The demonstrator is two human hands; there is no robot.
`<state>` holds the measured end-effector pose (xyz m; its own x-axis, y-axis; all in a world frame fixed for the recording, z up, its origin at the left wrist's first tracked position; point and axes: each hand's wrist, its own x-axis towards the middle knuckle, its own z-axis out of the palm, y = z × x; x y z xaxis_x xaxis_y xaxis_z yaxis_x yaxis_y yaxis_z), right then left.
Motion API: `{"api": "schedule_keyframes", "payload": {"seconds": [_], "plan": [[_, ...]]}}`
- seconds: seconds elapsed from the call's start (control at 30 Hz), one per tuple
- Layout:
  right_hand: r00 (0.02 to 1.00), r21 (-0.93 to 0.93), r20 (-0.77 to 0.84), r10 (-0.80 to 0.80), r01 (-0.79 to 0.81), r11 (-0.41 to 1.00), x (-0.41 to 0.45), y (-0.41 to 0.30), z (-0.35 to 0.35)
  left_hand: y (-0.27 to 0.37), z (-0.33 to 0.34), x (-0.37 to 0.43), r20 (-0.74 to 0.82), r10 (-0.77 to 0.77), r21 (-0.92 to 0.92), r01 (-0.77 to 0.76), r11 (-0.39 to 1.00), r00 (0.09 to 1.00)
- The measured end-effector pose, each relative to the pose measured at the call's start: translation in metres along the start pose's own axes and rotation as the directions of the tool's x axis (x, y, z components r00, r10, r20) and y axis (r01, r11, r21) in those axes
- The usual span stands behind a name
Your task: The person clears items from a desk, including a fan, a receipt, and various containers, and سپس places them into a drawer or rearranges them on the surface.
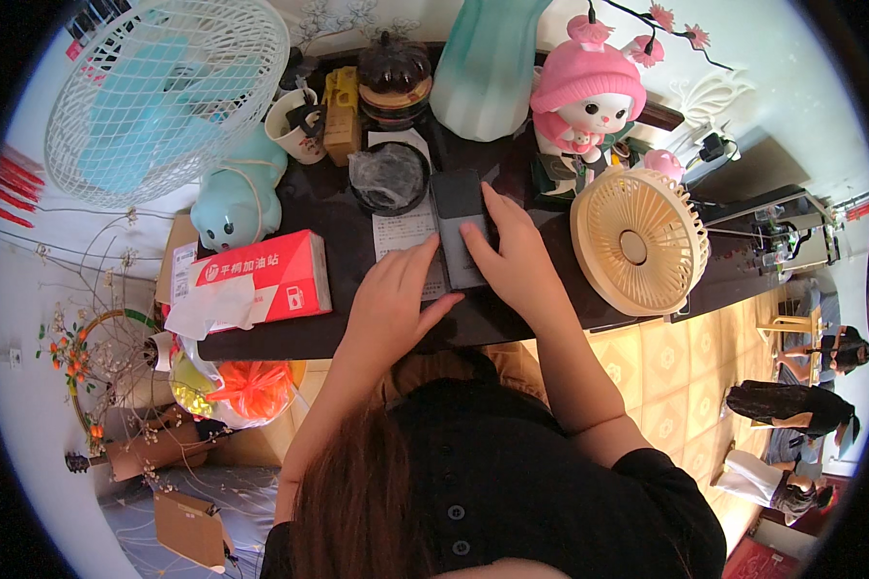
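Observation:
A slim dark grey two-tone rectangular device (460,231) lies flat on the dark glossy table, its lower half lighter. My right hand (518,257) is on it, thumb resting on the top face and index finger along the right edge. My left hand (391,304) is at its left side with the index fingertip at the edge and the thumb spread below. Partly beneath the device is a printed white paper sheet (397,235). Crumpled clear plastic wrap (387,179) sits in a round black dish (423,163) just beyond my left hand.
A red tissue box (297,275) and a blue animal figurine (228,206) stand left, below a caged fan (166,101). A beige small fan (634,242) and pink-hatted figurine (590,87) stand right. A teal vase (485,79) and paper cup (297,141) are behind. Several people are at far right.

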<state>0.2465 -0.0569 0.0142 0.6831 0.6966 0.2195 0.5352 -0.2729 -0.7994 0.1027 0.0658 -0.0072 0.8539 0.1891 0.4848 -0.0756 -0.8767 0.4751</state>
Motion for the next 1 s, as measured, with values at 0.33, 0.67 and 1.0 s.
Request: {"api": "schedule_keyframes", "payload": {"seconds": [0.33, 0.67, 1.0], "plan": [[0.998, -0.012, -0.01, -0.055, 0.055, 0.998, -0.01, -0.007, -0.015, -0.001, 0.001, -0.001, -0.009, -0.012, 0.033, 0.012, 0.999, 1.0], [0.969, -0.792, -0.11, -0.221, 0.048, 0.608, 0.034, 0.032, -0.028, -0.001, -0.002, 0.0, 0.021, -0.034, 0.013, 0.033, 0.999, 0.999], [0.989, -0.828, 0.05, -0.138, 0.118, 0.549, 0.021, 0.031, -0.007, -0.004, 0.001, -0.002, -0.007, 0.004, 0.011, -0.004, 1.0, 1.0]]}}
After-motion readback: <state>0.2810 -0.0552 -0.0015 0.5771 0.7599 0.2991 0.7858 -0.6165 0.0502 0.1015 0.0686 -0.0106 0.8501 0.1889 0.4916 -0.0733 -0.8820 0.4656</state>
